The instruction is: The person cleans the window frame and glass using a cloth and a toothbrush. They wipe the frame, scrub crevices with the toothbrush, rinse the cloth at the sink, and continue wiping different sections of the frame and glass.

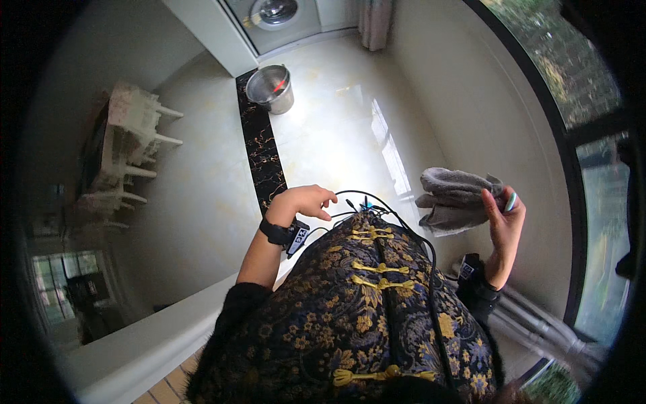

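Observation:
My right hand point(506, 212) grips one end of a grey cloth point(456, 202), pinched between thumb and fingers beside the window wall. The cloth hangs in loose folds to the left of that hand. Near the front of my patterned jacket point(373, 303) is my left hand point(313, 201), empty, its fingers loosely curled and apart. Black cables point(404, 222) run past it and over the jacket. Farther ahead, a metal bucket point(280, 101) with something red inside stands on the floor, partly over a dark marble strip point(262, 151).
White chairs point(133, 118) stand by a table at the left. A front-loading washing machine point(275, 11) is at the far end, with a curtain point(374, 25) to its right. A black window frame point(570, 151) curves along the right. Behind me at the lower left runs a pale wall edge point(151, 336).

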`<state>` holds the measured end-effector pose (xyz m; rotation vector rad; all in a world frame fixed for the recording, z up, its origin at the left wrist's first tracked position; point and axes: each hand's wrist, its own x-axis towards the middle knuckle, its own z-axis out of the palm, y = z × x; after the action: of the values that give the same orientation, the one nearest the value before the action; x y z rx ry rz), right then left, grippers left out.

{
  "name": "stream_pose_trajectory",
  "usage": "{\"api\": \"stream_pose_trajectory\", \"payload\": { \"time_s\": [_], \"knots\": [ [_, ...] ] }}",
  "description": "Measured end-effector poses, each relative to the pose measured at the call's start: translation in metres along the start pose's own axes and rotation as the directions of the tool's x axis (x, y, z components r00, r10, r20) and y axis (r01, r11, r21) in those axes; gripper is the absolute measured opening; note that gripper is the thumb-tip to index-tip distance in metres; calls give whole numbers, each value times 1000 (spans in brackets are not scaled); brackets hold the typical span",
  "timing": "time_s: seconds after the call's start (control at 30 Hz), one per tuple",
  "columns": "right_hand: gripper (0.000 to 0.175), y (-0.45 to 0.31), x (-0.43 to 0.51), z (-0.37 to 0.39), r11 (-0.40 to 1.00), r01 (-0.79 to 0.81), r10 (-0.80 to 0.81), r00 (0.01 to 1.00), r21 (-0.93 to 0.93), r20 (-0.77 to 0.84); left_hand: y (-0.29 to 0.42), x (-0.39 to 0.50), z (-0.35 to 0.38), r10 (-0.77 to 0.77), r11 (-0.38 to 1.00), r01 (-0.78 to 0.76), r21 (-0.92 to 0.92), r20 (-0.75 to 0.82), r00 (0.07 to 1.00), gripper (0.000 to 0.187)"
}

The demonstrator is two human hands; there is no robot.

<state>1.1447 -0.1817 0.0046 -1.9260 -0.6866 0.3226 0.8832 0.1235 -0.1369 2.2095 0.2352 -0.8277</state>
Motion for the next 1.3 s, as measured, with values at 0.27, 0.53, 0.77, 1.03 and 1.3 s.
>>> {"api": "stream_pose_trajectory", "payload": {
  "time_s": [0.27, 0.53, 0.77, 1.03, 1.3],
  "knots": [
    [27, -30, 170, 104, 984, 164, -173, 969, 64, 175, -107, -38, -84, -175, 973, 91, -210, -425, 888, 51],
    [23, -72, 318, 228, 976, 183, -210, 935, 117, 286, -253, -48, -147, -383, 887, 209, -412, -404, 831, 50],
    [24, -120, 438, 337, 982, 181, -187, 969, 50, 162, -361, -33, -345, -365, 921, 215, -325, -530, 766, 39],
    [27, -141, 563, 392, 991, 136, -136, 987, 6, 80, -394, 48, -594, 20, 1000, -31, 0, -746, 666, 32],
    [25, -139, 744, 435, 998, 55, -55, 996, 4, 76, -430, 154, -792, 92, 993, -4, 115, -775, 626, 36]
  ]
}}
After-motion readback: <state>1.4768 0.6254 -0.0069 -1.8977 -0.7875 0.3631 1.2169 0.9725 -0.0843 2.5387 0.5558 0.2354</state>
